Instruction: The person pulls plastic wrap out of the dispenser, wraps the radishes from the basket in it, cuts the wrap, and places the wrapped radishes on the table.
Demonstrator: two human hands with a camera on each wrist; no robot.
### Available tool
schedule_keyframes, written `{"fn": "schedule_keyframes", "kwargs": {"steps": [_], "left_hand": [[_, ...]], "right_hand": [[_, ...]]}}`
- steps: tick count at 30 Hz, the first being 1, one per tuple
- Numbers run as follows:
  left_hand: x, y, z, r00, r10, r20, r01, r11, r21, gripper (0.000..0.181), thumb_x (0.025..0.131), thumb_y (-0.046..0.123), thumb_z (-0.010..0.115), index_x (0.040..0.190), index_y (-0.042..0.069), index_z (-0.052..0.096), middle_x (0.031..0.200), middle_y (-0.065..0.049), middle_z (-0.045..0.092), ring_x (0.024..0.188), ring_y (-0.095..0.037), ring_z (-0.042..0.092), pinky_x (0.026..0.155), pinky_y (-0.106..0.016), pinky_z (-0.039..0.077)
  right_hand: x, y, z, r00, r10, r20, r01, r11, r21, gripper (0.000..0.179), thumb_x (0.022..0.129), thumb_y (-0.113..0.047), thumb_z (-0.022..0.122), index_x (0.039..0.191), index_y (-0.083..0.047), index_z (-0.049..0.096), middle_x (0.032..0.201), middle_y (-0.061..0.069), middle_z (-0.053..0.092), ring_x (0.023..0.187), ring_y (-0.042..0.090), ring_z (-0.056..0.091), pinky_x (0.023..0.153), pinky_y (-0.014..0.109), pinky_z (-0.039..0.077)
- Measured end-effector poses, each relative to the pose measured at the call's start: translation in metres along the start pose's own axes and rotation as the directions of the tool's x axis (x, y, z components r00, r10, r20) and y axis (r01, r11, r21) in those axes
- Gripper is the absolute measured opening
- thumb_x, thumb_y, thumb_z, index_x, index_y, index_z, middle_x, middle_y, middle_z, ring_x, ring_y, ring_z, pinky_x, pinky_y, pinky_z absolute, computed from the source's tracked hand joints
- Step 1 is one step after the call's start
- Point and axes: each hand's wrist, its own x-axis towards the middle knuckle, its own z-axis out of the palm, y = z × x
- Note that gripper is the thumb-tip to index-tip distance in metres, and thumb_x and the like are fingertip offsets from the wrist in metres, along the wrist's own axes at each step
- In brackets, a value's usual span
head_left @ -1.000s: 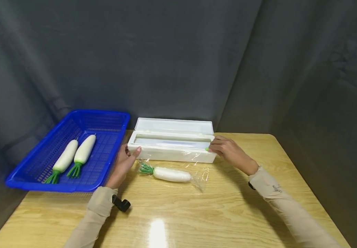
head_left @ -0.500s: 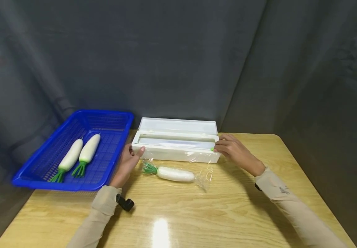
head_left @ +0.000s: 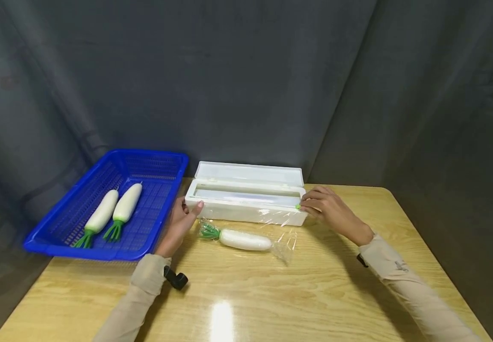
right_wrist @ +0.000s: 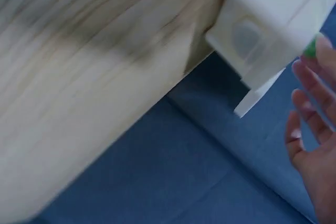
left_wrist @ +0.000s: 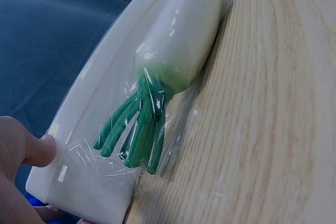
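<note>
One pale wood-grain tabletop (head_left: 314, 294) fills the lower part of the head view, a patch of glare shining near the bottom; a dark grey curtain (head_left: 229, 80) hangs behind it and at the sides. Near the back edge is a long white box (head_left: 229, 210), its lid (head_left: 249, 174) tipped back. The left hand (head_left: 179, 227) has its grip around the box's left end, thumb on the front. At the right end, the grip of the right hand (head_left: 333, 211) pinches a small green tab (head_left: 298, 206). A white radish (head_left: 246, 240) with green stems lies just in front of the box, wrapped in clear film (head_left: 286, 247). To the left, two more radishes (head_left: 115, 209) lie side by side in a blue basket (head_left: 101, 254).

The left fingers are mostly hidden behind the box end. Inside the box a pale surface shows, too plain to identify. The film's edges are hard to trace where they meet the box front. The left wrist view cuts off the wrapped radish's far end; the right wrist view is blurred and crops the right hand. Both sleeves (head_left: 143, 285) run out of the head view.
</note>
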Motion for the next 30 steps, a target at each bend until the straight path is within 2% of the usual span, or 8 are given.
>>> {"fn": "schedule_keyframes", "kwargs": {"steps": [2, 7, 13, 17, 20, 24, 28, 30], "left_hand": [[-0.001, -0.001, 0.0, 1.0, -0.004, 0.005, 0.005, 1.0, -0.015, 0.063, 0.105, 0.016, 0.063, 0.152, -0.012, 0.033, 0.127, -0.024, 0.052, 0.111, -0.027, 0.049, 0.093, -0.034, 0.041], [-0.002, 0.0, 0.001, 1.0, 0.009, 0.012, -0.008, 0.999, -0.041, 0.062, 0.105, 0.016, 0.063, 0.152, -0.012, 0.033, 0.133, -0.028, 0.053, 0.116, -0.03, 0.052, 0.091, -0.028, 0.043], [-0.002, 0.002, 0.0, 1.0, 0.012, -0.008, -0.012, 1.0, -0.025, 0.061, 0.104, 0.017, 0.064, 0.15, -0.012, 0.036, 0.125, -0.024, 0.055, 0.103, -0.022, 0.051, 0.078, -0.02, 0.041], [0.0, 0.002, -0.001, 1.0, 0.0, 0.004, 0.0, 1.0, -0.021, 0.063, 0.105, 0.018, 0.064, 0.152, -0.011, 0.035, 0.125, -0.022, 0.054, 0.104, -0.021, 0.05, 0.079, -0.02, 0.042], [0.0, 0.001, -0.001, 1.0, -0.006, 0.015, 0.006, 1.0, -0.002, 0.064, 0.105, 0.019, 0.063, 0.153, -0.012, 0.033, 0.124, -0.022, 0.053, 0.106, -0.024, 0.049, 0.082, -0.024, 0.041], [-0.003, -0.001, -0.001, 1.0, -0.008, 0.015, 0.008, 1.0, 0.005, 0.063, 0.105, 0.018, 0.063, 0.152, -0.012, 0.033, 0.125, -0.024, 0.053, 0.109, -0.027, 0.05, 0.086, -0.026, 0.042], [-0.002, 0.0, -0.002, 1.0, 0.002, 0.017, -0.002, 1.0, -0.013, 0.063, 0.105, 0.019, 0.063, 0.152, -0.012, 0.033, 0.125, -0.022, 0.054, 0.107, -0.023, 0.051, 0.086, -0.025, 0.042], [-0.002, 0.001, -0.002, 1.0, 0.002, 0.015, -0.002, 1.0, -0.012, 0.063, 0.105, 0.019, 0.064, 0.151, -0.012, 0.035, 0.117, -0.017, 0.051, 0.101, -0.02, 0.046, 0.083, -0.025, 0.04]], "right_hand": [[0.001, -0.004, 0.002, 1.0, 0.031, -0.002, -0.031, 0.999, 0.022, 0.017, 0.081, -0.004, 0.085, 0.098, -0.003, 0.081, 0.099, 0.011, 0.076, 0.094, 0.029, 0.065, 0.086, 0.048, 0.05], [0.004, -0.01, 0.005, 0.998, 0.062, -0.001, -0.062, 0.998, 0.029, 0.007, 0.089, -0.007, 0.08, 0.096, -0.005, 0.079, 0.094, 0.005, 0.076, 0.089, 0.025, 0.064, 0.082, 0.044, 0.048], [0.005, -0.005, 0.002, 0.999, 0.054, -0.006, -0.054, 0.998, 0.045, 0.007, 0.086, -0.002, 0.082, 0.092, -0.003, 0.078, 0.091, 0.004, 0.076, 0.087, 0.023, 0.064, 0.08, 0.041, 0.05], [0.003, -0.005, 0.001, 0.999, 0.05, -0.003, -0.05, 0.998, 0.029, 0.013, 0.082, 0.002, 0.083, 0.092, -0.003, 0.078, 0.092, 0.004, 0.075, 0.089, 0.023, 0.065, 0.081, 0.042, 0.052], [0.001, -0.013, 0.003, 0.999, 0.029, -0.023, -0.03, 0.999, -0.022, 0.017, 0.08, 0.003, 0.085, 0.095, -0.003, 0.078, 0.095, 0.007, 0.074, 0.091, 0.026, 0.063, 0.081, 0.044, 0.048], [0.006, -0.037, 0.011, 0.998, -0.027, -0.051, 0.023, 0.997, -0.069, 0.02, 0.082, -0.004, 0.085, 0.101, -0.002, 0.078, 0.099, 0.009, 0.073, 0.093, 0.028, 0.064, 0.08, 0.043, 0.044], [0.016, -0.066, 0.025, 0.99, -0.131, -0.046, 0.129, 0.99, -0.049, 0.022, 0.088, -0.017, 0.083, 0.104, -0.003, 0.079, 0.101, 0.008, 0.074, 0.094, 0.025, 0.067, 0.082, 0.039, 0.049], [0.019, -0.08, 0.032, 0.984, -0.178, -0.016, 0.177, 0.984, -0.028, 0.025, 0.09, -0.021, 0.081, 0.107, -0.003, 0.079, 0.104, 0.007, 0.075, 0.097, 0.024, 0.068, 0.086, 0.039, 0.053]]}}
